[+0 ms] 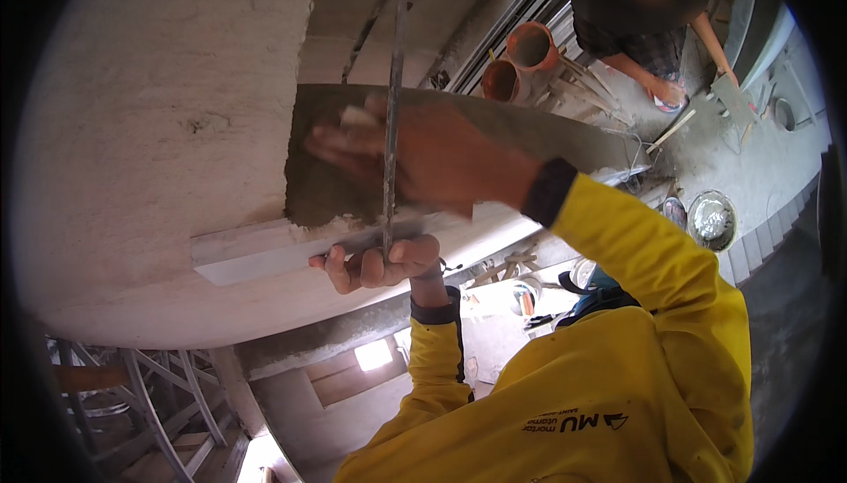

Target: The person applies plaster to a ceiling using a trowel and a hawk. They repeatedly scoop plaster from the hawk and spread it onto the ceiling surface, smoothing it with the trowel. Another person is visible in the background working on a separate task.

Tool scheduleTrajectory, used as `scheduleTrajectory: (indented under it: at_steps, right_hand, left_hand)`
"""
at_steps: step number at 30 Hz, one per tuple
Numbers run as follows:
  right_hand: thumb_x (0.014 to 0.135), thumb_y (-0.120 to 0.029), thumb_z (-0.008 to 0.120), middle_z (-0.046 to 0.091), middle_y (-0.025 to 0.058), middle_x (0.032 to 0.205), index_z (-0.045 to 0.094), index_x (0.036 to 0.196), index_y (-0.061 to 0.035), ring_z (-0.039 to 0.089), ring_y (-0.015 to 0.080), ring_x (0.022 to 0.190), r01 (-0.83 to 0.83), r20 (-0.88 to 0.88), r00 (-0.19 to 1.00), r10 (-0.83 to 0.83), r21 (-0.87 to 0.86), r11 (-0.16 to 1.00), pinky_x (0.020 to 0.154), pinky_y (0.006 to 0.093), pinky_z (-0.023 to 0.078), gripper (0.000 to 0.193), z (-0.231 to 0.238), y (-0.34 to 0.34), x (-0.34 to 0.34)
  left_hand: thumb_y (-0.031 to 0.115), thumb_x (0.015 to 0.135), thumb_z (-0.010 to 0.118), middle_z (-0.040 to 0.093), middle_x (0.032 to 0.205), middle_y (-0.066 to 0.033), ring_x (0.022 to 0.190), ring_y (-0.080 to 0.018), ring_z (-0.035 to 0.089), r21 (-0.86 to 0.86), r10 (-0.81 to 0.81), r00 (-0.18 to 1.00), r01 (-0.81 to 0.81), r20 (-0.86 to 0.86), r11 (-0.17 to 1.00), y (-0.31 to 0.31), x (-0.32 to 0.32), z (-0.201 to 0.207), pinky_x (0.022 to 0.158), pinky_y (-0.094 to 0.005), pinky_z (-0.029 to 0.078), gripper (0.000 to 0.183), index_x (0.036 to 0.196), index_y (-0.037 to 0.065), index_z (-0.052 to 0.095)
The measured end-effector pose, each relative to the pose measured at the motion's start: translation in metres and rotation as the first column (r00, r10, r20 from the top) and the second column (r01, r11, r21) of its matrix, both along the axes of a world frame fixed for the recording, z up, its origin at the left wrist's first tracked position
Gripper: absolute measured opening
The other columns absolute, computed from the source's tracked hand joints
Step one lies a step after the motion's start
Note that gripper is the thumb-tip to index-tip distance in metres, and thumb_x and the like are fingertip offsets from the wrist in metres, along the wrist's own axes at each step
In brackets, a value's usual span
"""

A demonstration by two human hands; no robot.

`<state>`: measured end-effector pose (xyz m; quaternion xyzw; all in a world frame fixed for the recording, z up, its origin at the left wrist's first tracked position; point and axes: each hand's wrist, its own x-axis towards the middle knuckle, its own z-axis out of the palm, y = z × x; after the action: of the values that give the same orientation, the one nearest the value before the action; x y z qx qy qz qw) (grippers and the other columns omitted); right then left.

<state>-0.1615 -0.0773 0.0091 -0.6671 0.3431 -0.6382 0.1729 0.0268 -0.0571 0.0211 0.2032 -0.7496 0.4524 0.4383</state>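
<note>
My right hand is smeared by motion over a patch of wet grey mortar on a pale, curved surface. A small pale piece shows at its fingers, too blurred to name. Below it, my left hand has its fingers curled at a flat grey thing, mostly hidden, whose kind I cannot make out. A thin metal rod crosses in front of my right hand and ends at my left fingers. A white strip runs along the edge of the mortar, left of my left hand.
Two orange buckets stand at the back, near loose wooden pieces. A co-worker crouches at upper right, hands near a flat grey board. A round basin sits at right. Metal scaffolding rises at lower left.
</note>
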Motion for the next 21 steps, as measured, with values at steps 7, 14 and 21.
scheduleTrajectory:
  at_steps: [7,14,21]
  right_hand:
    - [0.093,-0.023,0.06,0.06,0.0109,0.128,0.05,0.145,-0.0203,0.065,0.0289,0.104,0.07,0.001,0.998,-0.07,0.061,0.996,0.078,0.0445,0.057,0.053,-0.034,0.001,0.007]
    - [0.092,-0.023,0.06,0.062,0.0139,0.127,0.048,0.146,-0.0174,0.065,0.0347,0.104,0.056,-0.056,0.997,-0.045,0.204,0.977,0.081,0.043,0.057,0.056,-0.004,-0.013,-0.01]
    - [0.09,-0.021,0.059,0.066,0.0178,0.113,0.048,0.143,-0.0075,0.068,0.0381,0.093,0.205,0.141,0.973,-0.18,-0.184,0.961,0.079,0.0435,0.056,0.056,-0.006,-0.003,0.006]
  left_hand:
    - [0.038,0.108,0.034,0.042,0.132,-0.0146,0.137,-0.0289,0.032,-0.025,0.032,0.999,-0.032,-0.026,0.999,0.001,-0.012,-0.001,0.122,-0.0595,0.019,0.026,0.1,0.015,0.042]
    - [0.039,0.108,0.034,0.044,0.132,-0.0144,0.137,-0.0267,0.034,-0.042,0.005,1.0,-0.006,-0.028,0.999,-0.001,-0.013,-0.003,0.121,-0.0583,0.02,0.029,0.1,0.014,0.046]
    - [0.041,0.107,0.035,0.046,0.13,-0.0131,0.137,-0.0257,0.034,-0.084,-0.095,0.994,0.089,-0.06,0.992,-0.011,-0.013,-0.005,0.122,-0.0579,0.019,0.03,0.102,0.016,0.049]
